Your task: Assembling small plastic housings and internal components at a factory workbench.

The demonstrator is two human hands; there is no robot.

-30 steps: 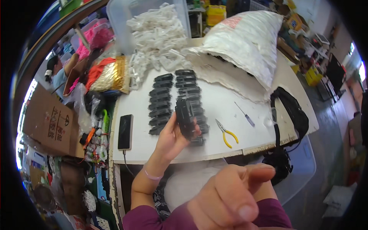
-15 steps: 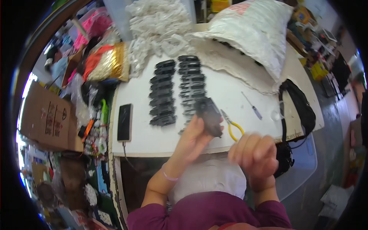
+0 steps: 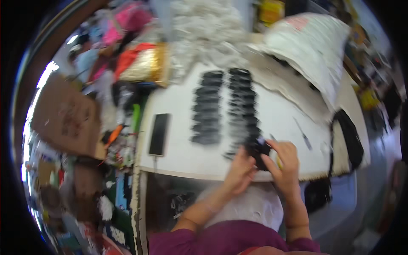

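Observation:
Both of my hands meet over the near edge of a white table (image 3: 280,114). My left hand (image 3: 240,169) and my right hand (image 3: 285,163) together grip one small black oblong part (image 3: 258,149). Just beyond it, two rows of several similar black parts (image 3: 225,106) lie on the tabletop, blurred by motion. A screwdriver (image 3: 302,132) lies to the right of my right hand. The yellow-handled pliers are mostly hidden behind my right hand.
A black phone (image 3: 159,134) lies at the table's left edge. A big white sack (image 3: 314,51) and a heap of white cord (image 3: 199,29) fill the far side. A black bag (image 3: 350,136) hangs at the right edge. A cardboard box (image 3: 63,114) and clutter stand left.
My left hand carried a black part from the rows toward the near edge. My right hand came up from below and took hold of it too. The view shifted and blurred.

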